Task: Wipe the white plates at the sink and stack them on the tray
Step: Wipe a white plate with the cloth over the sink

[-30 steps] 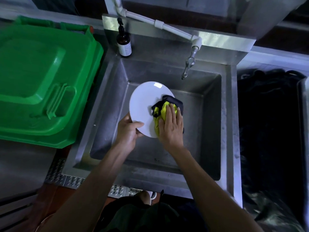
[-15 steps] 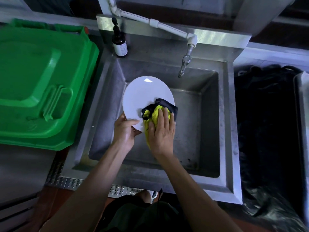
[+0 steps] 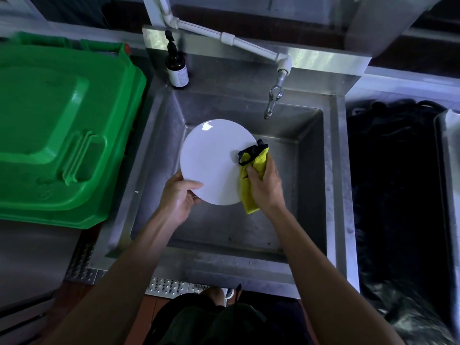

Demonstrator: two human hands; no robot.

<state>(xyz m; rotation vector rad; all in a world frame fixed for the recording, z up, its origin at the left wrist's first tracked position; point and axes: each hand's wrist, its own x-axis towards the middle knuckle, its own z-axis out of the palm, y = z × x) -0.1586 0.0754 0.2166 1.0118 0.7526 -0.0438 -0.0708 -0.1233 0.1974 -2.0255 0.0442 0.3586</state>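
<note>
Head view: your left hand point(image 3: 179, 198) pinches the white plate point(image 3: 216, 162) by its lower-left rim, centre frame over the sink point(image 3: 308, 185); your right hand point(image 3: 265, 186) clutches the yellow-and-black cloth point(image 3: 254, 168) at the plate's right edge, so your next wipe runs leftward; no tray visible

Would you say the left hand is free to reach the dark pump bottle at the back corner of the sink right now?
Probably not yet: the left hand grips the white plate by its near rim. The path to the pump bottle looks unobstructed otherwise.
</note>
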